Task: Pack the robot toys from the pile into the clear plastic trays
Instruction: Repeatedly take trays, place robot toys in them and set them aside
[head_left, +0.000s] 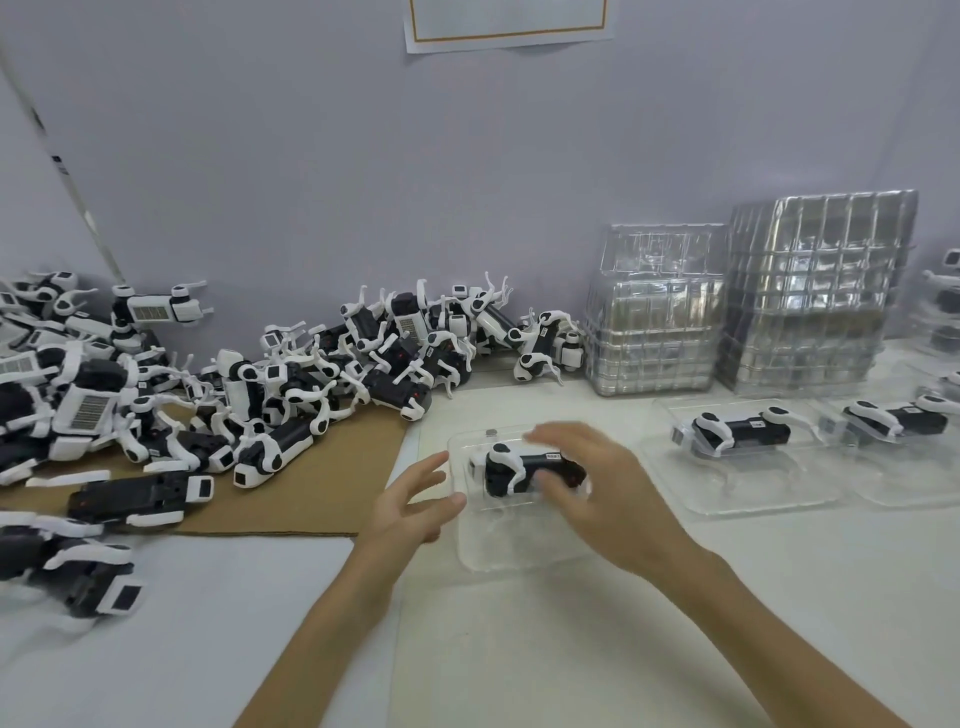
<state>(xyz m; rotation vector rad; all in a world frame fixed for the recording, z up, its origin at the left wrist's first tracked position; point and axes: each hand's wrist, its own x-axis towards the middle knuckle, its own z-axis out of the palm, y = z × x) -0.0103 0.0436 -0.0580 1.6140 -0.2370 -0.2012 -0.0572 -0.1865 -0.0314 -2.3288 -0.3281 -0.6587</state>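
A black-and-white robot toy (522, 467) lies on its side in a clear plastic tray (511, 551) at the centre of the table. My right hand (602, 483) is spread over the toy's right end, blurred; its thumb touches the toy's near side and the fingers arch above it. My left hand (415, 499) is beside the tray's left edge, fingers loosely extended and holding nothing. The pile of robot toys (291, 374) sprawls across the left, partly on brown cardboard (291, 514). Two more trays, a filled tray (737, 483) and another filled tray (904, 478), sit to the right, each holding a toy.
Two stacks of empty clear trays, one stack (654, 312) and a taller stack (815, 291), stand against the back wall at the right. More packed trays show at the far right edge (943, 306). White table surface lies in front of my arms.
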